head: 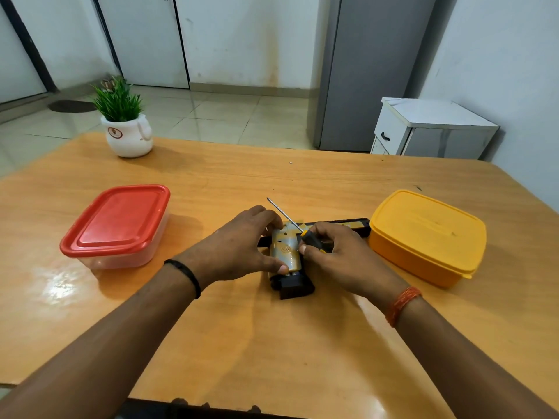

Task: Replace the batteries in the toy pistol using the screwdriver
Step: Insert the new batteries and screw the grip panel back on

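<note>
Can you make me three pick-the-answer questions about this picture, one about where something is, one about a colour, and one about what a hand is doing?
1. Where is the potted plant?
A. At the table's far left
B. Inside the yellow box
C. On the white cabinet

2. What colour is the lid of the clear box on the left?
A. Blue
B. Red
C. Green

3. What is the right hand doing?
A. Lying flat on the table
B. Lifting the yellow box
C. Holding the screwdriver

Answers:
1 A: the plant stands near the far left corner of the table.
2 B: the lid is red, while the other box is yellow.
3 C: its fingers curl round the handle of the screwdriver, whose tip points up and away, while the left hand grips the toy pistol.
</note>
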